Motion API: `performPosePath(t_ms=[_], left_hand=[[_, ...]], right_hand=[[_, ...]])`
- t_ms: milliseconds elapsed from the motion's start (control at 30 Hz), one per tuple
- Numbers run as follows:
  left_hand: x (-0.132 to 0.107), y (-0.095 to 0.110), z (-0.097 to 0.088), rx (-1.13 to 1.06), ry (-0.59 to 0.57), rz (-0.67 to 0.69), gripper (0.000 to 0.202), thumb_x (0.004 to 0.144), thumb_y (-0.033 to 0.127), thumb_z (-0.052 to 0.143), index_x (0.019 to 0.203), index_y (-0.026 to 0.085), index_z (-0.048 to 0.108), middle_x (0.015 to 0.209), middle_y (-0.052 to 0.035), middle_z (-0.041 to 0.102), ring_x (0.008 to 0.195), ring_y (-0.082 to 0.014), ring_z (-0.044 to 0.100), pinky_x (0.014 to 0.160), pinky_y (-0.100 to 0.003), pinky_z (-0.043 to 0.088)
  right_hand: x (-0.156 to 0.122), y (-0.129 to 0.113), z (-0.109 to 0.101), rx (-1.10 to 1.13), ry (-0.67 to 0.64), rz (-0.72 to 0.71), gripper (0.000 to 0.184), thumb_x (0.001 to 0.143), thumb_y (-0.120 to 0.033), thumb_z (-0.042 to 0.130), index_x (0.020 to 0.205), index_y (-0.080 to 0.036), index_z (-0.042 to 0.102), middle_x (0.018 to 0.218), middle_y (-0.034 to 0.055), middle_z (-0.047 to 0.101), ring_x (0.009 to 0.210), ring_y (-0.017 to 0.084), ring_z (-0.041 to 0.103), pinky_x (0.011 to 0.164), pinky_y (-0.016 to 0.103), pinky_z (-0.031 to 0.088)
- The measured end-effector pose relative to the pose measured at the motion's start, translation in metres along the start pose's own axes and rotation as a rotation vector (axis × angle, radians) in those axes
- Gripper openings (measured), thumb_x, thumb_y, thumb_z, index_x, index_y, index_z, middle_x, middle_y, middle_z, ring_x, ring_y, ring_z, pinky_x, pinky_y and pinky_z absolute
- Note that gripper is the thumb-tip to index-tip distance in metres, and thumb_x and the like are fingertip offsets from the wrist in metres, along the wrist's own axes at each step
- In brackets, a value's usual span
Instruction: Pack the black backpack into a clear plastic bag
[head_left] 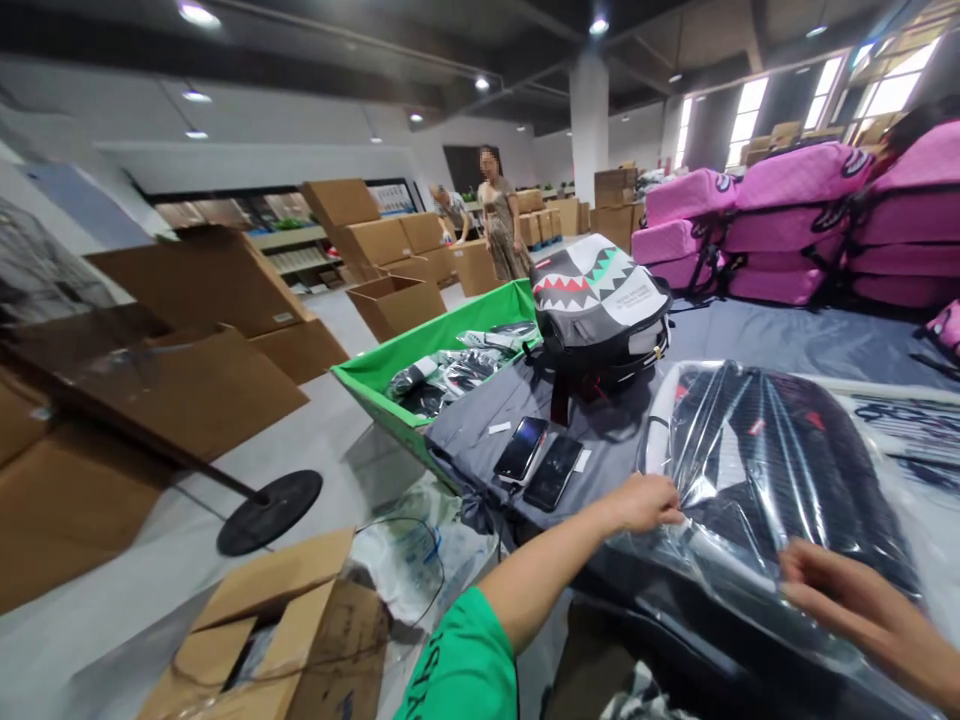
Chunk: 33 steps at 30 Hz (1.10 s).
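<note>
Backpack [600,300]: grey and black, shark-teeth print in red, green, white. Stacked bags [795,215] pink; bin [375,375] green. Table cover [480,430] grey, sleeve [461,665] green.

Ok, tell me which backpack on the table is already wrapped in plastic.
The dark backpack under both hands, left hand and right hand, sits inside a clear bag. The shark-mouth backpack behind it is bare.

At the bottom centre of the frame a short green sleeve [459,665] covers the upper arm, bearing dark printed lettering cut off by the frame edge; below it the forearm is bare to the left hand [643,503]; the right hand [840,592], at lower right, is ungloved, its wrist bare, without watch or rings.
</note>
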<state>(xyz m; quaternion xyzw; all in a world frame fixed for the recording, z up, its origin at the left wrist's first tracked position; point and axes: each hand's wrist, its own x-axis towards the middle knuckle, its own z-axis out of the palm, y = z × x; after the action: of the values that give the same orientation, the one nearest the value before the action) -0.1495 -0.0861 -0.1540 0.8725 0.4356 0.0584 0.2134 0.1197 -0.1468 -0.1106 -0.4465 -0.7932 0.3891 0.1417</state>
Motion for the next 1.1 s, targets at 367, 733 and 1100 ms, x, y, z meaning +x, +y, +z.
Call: performPosePath(t_ms=[367, 733, 1100], left_hand=[[-0.01, 0.008, 0.003, -0.003, 0.017, -0.045, 0.022, 0.099, 0.036, 0.055, 0.092, 0.019, 0.067, 0.108, -0.0078, 0.069, 0.109, -0.0267, 0.062, 0.092, -0.038, 0.045], [-0.016, 0.006, -0.002, -0.161, 0.01, -0.014, 0.038, 0.091, 0.052, 0.065, 0.077, 0.018, 0.055, 0.092, 0.0, 0.062, 0.094, -0.0187, 0.057, 0.104, -0.041, 0.034], [-0.013, -0.003, -0.004, -0.359, 0.029, -0.043, 0.051, 0.071, 0.058, 0.083, 0.098, 0.021, 0.062, 0.101, -0.0004, 0.063, 0.107, -0.0241, 0.058, 0.117, -0.049, 0.022]], right_hand=[[0.126, 0.017, -0.015, -0.505, -0.234, 0.007, 0.045, 0.07, -0.061, 0.071, 0.075, -0.025, 0.044, 0.067, 0.0006, 0.055, 0.065, 0.023, 0.054, 0.06, 0.031, 0.029], [0.095, -0.007, 0.032, -0.505, -0.204, 0.034, 0.038, 0.069, -0.044, 0.074, 0.076, -0.024, 0.042, 0.077, 0.0021, 0.061, 0.072, 0.024, 0.058, 0.062, 0.031, 0.034], [-0.006, 0.022, -0.008, -0.168, 0.446, -0.214, 0.039, 0.091, -0.062, 0.055, 0.099, -0.024, 0.061, 0.095, 0.007, 0.065, 0.08, 0.023, 0.062, 0.072, 0.035, 0.052]])
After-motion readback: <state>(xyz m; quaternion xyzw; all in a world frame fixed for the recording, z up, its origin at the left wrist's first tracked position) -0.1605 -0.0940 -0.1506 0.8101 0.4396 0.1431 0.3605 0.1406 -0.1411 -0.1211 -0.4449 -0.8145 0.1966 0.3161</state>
